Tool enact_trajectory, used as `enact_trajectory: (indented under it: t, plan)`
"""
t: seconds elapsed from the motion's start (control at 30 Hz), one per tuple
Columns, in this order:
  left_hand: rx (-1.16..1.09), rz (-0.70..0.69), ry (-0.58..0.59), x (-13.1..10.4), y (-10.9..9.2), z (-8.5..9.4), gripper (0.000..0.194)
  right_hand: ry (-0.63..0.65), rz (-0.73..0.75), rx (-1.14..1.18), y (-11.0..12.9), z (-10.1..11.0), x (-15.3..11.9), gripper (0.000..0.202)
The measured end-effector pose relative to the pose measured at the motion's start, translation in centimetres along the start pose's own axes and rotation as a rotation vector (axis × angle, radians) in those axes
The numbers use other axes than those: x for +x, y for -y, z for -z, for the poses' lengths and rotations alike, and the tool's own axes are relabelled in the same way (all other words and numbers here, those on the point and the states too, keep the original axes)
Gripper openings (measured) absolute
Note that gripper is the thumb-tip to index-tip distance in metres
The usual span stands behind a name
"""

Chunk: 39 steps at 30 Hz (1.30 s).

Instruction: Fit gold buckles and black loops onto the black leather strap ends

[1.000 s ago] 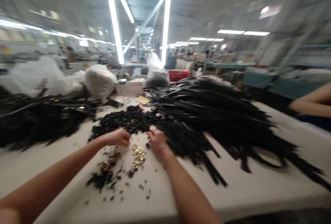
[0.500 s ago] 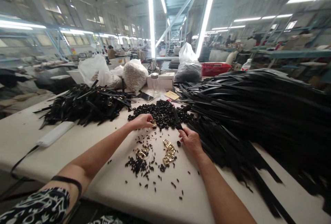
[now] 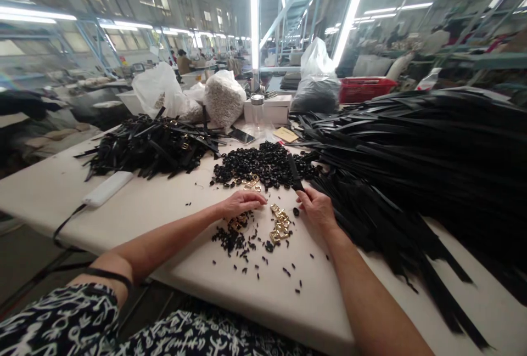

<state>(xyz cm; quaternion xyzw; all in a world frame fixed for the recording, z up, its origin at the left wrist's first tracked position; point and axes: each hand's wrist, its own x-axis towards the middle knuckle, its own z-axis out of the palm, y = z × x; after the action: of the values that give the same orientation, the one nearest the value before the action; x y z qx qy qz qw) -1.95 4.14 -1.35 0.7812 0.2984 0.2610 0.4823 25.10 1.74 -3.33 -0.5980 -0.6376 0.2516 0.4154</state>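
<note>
My left hand [image 3: 244, 202] hovers palm down over the table, fingers stretched out toward the right, with nothing seen in them. Partly beneath it lie small gold buckles [image 3: 237, 222] and scattered tiny black pieces [image 3: 230, 239]. Gold buckles [image 3: 252, 182] also rest against the front of a heap of black loops [image 3: 263, 163]. My right hand [image 3: 317, 207] pinches the lower end of a flat black strap [image 3: 295, 174], which points away from me over the heap's right side. Between the hands sits another cluster of gold buckles [image 3: 280, 224].
Black straps with buckles [image 3: 152, 145] are piled at left, near a white power bank-like block [image 3: 107, 188] with a cord. Long black strips [image 3: 411, 147] cover the right side. Behind stand filled plastic bags [image 3: 224, 98], a clear jar [image 3: 257, 109], a phone [image 3: 242, 135] and a red basket [image 3: 365, 90].
My left hand has let go of a gold buckle by the black heap and come back toward me, fingers straightening. My right hand keeps the strap. The view has shifted slightly.
</note>
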Motion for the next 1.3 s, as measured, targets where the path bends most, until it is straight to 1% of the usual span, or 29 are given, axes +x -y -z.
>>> enact_trajectory:
  t: [0.07,0.1,0.17,0.2,0.3,0.37,0.47,0.6,0.67,0.77,0.87,0.97,1.07,1.13,1.2,1.23,1.3]
  plan:
    - [-0.059,0.047,-0.009,-0.7,-0.4,0.3,0.027,0.002,0.002,0.005,0.0,0.0,0.0,0.033]
    - [-0.047,0.075,-0.032,-1.1,-0.6,0.6,0.026,0.002,0.002,0.006,0.0,0.0,0.0,0.033]
    - [0.074,0.133,-0.055,-1.9,-1.3,1.5,0.021,0.004,0.0,0.007,-0.1,0.0,0.0,0.033]
    - [0.169,0.163,-0.033,-2.2,-1.7,1.9,0.019,0.003,-0.002,0.007,-0.1,0.0,0.0,0.034]
    - [0.444,0.219,0.098,-3.2,-2.9,2.7,0.017,0.0,-0.006,0.004,-0.1,0.0,0.0,0.034]
    - [0.564,0.221,0.144,-3.5,-3.5,2.6,0.02,0.003,-0.003,-0.001,0.0,0.1,0.0,0.035]
    - [0.652,0.246,0.175,-3.1,-4.0,2.1,0.021,0.006,0.011,-0.008,0.1,0.2,0.0,0.035]
    - [0.666,0.347,0.211,-2.2,-4.3,1.9,0.02,0.008,0.023,-0.01,0.0,0.3,0.0,0.037]
    - [0.665,0.371,0.199,-2.2,-4.2,2.0,0.021,0.012,0.024,-0.009,-0.1,0.3,0.0,0.037]
    - [0.639,0.369,0.173,-2.6,-3.8,1.8,0.017,0.017,0.026,-0.006,-0.3,0.3,0.0,0.038]
    - [0.546,0.333,0.164,-2.7,-3.4,1.9,0.011,0.018,0.023,-0.002,-0.3,0.2,0.1,0.038]
    - [0.489,0.329,0.06,-1.9,-3.1,2.7,0.008,0.019,0.017,-0.001,-0.2,0.2,0.1,0.037]
    - [0.517,0.346,-0.085,-1.1,-3.0,4.4,0.01,0.025,0.005,-0.005,-0.2,0.3,0.0,0.038]
    - [0.544,0.356,-0.123,-1.2,-3.0,5.6,0.011,0.032,-0.004,-0.008,-0.2,0.3,0.0,0.039]
    - [0.544,0.375,-0.091,-1.9,-3.2,6.3,0.007,0.039,-0.01,-0.013,-0.2,0.3,0.1,0.039]
    - [0.534,0.384,-0.047,-2.4,-3.4,6.4,0.005,0.042,-0.012,-0.018,-0.2,0.3,0.1,0.039]
    - [0.529,0.392,0.061,-3.6,-3.9,6.2,0.008,0.045,-0.014,-0.028,-0.2,0.3,0.1,0.039]
